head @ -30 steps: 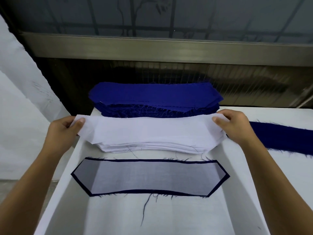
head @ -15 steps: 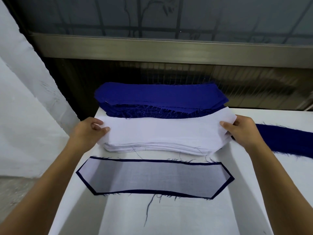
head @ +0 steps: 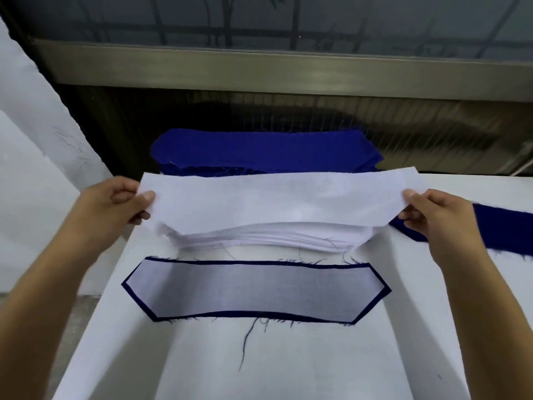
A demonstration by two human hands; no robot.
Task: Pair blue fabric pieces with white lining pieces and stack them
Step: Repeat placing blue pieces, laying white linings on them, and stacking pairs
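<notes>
Our left grip [head: 106, 209] pinches one end of the top white lining piece [head: 274, 203], held just above the lining stack [head: 265, 239]; our right grip [head: 441, 217] pinches the other. One pair [head: 253, 290] lies near the front edge of the counter [head: 288, 365]. The thick blue stack [head: 265, 150] at the back edge suggests most of the pairing remains.

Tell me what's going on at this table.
A person's left grip and right grip pinch the ends of one white lining piece, held raised over the white pile. A blue pile sits behind it. Nearer the person, a finished pair lies flat on the table: lining on blue fabric, blue edge showing all round.
</notes>
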